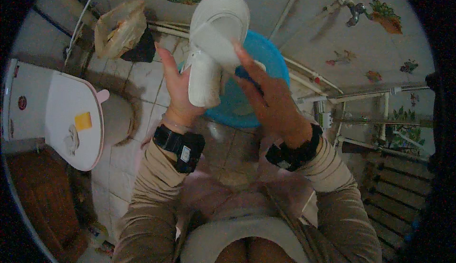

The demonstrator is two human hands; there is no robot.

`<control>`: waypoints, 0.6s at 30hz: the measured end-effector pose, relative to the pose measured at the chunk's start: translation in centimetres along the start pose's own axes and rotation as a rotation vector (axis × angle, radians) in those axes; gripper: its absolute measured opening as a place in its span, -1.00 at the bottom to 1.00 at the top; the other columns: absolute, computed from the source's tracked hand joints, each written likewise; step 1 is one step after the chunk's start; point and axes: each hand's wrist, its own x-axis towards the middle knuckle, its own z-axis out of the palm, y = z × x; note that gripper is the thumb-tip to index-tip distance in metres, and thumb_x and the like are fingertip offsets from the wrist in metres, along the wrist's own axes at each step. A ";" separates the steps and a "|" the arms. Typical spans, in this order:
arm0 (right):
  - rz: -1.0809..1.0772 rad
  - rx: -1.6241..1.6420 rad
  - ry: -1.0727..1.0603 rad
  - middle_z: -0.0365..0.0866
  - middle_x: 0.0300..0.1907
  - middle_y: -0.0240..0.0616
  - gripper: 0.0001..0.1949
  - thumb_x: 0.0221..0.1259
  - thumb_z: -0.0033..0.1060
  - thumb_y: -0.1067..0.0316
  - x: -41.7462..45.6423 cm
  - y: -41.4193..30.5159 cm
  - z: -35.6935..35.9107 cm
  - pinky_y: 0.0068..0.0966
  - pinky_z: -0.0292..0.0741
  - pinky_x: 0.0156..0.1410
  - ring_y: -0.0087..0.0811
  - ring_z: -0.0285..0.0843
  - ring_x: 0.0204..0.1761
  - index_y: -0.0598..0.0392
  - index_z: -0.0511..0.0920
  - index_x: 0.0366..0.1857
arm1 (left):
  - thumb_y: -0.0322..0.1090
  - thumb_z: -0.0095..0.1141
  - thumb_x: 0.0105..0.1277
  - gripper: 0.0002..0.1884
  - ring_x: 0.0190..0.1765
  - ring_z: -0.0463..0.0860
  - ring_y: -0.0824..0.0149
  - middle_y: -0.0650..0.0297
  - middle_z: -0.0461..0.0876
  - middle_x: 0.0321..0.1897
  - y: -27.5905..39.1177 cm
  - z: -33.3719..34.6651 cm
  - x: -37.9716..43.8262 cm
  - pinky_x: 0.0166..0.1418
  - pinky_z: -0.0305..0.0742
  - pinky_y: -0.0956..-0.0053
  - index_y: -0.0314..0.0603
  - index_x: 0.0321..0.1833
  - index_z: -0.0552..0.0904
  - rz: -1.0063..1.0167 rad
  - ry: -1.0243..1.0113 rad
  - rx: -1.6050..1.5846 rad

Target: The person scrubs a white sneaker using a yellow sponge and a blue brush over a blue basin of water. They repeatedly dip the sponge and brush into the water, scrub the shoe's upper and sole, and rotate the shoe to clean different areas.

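Note:
A white clog-like shoe (205, 81) is held up in my left hand (180, 92), tilted with its toe end away from me. The left palm supports its side, and the left thumb points away from it. My right hand (272, 99) is close to the shoe's right side, blurred by motion. Between its fingers sits a dark blue object (245, 73), too blurred to name exactly. A pale smear crosses the middle of the shoe near the right fingertips. Below both hands a blue plastic basin (276, 54) stands on the tiled floor, partly hidden by the shoe and hands.
To the left is a toilet with its white lid (67, 95) down, a yellow piece (83, 121) on it. A lined waste bin (123, 31) stands by the wall. Metal taps (356, 13) and pipes line the wall; a metal rack (395, 191) is at right.

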 end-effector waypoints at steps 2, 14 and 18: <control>0.068 -0.141 -0.211 0.50 0.19 0.08 -0.44 0.39 -0.03 0.45 -2.3 -0.7 0.6 -0.17 0.41 0.25 0.09 0.53 0.15 -0.16 0.20 0.46 | 0.70 -0.41 0.11 0.12 0.17 0.54 0.22 0.15 0.50 0.22 0.4 -0.6 -0.2 0.20 0.48 0.36 -0.23 0.42 0.31 -0.010 -0.035 0.047; 0.024 -0.283 0.007 0.59 0.08 -0.01 -0.50 0.34 0.07 0.48 -1.3 1.5 -3.6 -0.39 0.46 0.16 -0.19 0.60 0.01 -0.06 0.36 0.37 | 0.12 -0.15 0.48 -0.38 0.18 0.54 0.26 0.13 0.53 0.20 -0.9 0.8 -0.2 0.26 0.43 0.42 -0.25 0.37 0.38 0.115 0.309 0.688; -0.094 -0.326 0.056 0.62 -0.13 -0.09 -0.52 0.28 0.14 0.46 -1.6 1.6 -6.3 -0.40 0.50 0.02 -0.20 0.57 -0.21 -0.04 0.45 0.31 | -0.11 -0.03 0.48 -0.56 0.16 0.56 0.29 0.16 0.58 0.16 0.2 0.6 -1.0 0.26 0.44 0.40 -0.23 0.27 0.50 0.067 0.175 1.381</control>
